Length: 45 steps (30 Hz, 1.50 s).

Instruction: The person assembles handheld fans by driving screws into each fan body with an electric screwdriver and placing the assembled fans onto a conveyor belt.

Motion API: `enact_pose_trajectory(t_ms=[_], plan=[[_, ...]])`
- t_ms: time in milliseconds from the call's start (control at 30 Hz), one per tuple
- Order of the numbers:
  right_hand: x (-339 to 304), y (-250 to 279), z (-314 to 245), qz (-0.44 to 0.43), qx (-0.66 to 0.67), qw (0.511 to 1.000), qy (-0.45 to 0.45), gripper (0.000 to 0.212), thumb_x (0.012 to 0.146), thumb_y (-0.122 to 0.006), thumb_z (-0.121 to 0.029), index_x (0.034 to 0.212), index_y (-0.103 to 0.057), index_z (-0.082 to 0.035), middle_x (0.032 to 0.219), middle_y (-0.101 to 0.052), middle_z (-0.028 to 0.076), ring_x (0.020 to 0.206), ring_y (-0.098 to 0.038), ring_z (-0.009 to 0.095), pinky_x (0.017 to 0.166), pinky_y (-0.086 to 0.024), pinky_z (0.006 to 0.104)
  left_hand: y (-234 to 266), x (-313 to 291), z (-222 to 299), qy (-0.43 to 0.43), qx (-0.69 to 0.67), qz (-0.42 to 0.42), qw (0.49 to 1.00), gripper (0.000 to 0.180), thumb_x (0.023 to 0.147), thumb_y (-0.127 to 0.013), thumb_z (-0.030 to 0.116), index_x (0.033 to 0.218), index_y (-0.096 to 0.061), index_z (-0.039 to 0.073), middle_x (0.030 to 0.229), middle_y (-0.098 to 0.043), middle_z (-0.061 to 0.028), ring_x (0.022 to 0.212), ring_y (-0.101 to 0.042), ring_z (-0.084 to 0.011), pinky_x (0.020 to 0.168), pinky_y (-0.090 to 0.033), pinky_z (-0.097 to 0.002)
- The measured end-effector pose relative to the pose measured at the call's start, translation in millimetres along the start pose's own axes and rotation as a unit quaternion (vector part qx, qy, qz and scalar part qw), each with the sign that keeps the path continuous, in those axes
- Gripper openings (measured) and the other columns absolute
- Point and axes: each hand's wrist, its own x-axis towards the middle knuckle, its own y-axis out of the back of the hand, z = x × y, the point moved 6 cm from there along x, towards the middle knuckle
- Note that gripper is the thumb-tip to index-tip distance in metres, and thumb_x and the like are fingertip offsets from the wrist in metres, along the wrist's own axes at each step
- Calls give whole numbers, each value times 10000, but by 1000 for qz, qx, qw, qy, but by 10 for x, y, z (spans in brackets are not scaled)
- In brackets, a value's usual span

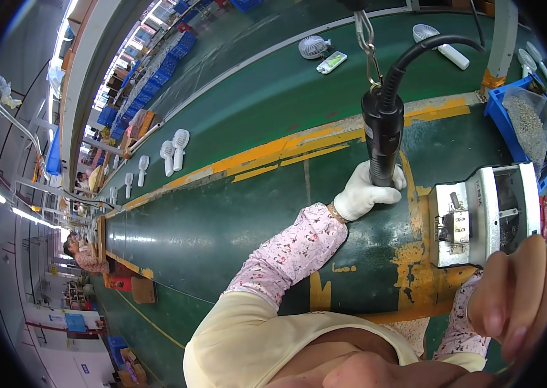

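Head view. A long workshop hall; from where I stand, a green bench (221, 223) fronts the worker, and a green belt (241, 119) runs along its far side. The left hand (369, 194), in a white glove, is wrapped around the lower part of a black power screwdriver (383, 129), which is upright and hangs from a chain (365, 39) above that hand. The right hand (519, 291), bare and raised, has its fingers curled; whether it holds anything I cannot tell. Between the hands and a little beyond the right one sits a silver metal box (488, 187). Beyond the box, farther from the right hand, stands a blue bin (501, 126) containing a clear bag of small parts (524, 123). White handheld fans (179, 147) lie on the belt, beyond the left hand and off to its left. Well to the left of both hands, another person (87, 257) is at the bench's distant end.
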Motion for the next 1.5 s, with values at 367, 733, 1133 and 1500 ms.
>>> enact_pose_trajectory(t_ms=[367, 733, 1133, 1500], plan=[[-261, 262, -145, -23, 39, 999, 17, 262, 813, -650, 53, 647, -519, -102, 706, -510, -4, 709, -529, 79, 653, -433, 188, 21, -10, 13, -4, 0, 9, 1000, 210, 617, -693, -41, 778, -590, 47, 817, -594, -59, 847, -562, -183, 840, -431, -330], [48, -230, -13, -69, 71, 995, 31, 277, 794, -683, 53, 635, -528, -113, 697, -521, -15, 718, -528, 76, 668, -452, 196, 16, -19, 76, 7, 5, 2, 1000, 218, 610, -692, -45, 783, -595, 44, 852, -603, -63, 855, -565, -186, 841, -428, -319], [248, -194, 145, -105, 154, 981, 59, 199, 828, -508, -181, 767, -632, -38, 834, -633, 128, 797, -511, 235, 687, -422, 337, -44, -21, -26, -17, -8, 15, 1000, 278, 651, -631, -55, 905, -562, 34, 886, -612, -76, 846, -586, -205, 824, -468, -348], [148, -369, -38, -194, 190, 959, 82, 181, 832, -631, -194, 778, -614, -21, 822, -605, 104, 755, -546, 154, 690, -415, 269, -97, -4, 82, -7, 70, -47, 996, 279, 744, -636, 4, 1009, -551, 31, 1016, -583, -102, 932, -551, -212, 844, -450, -344]])
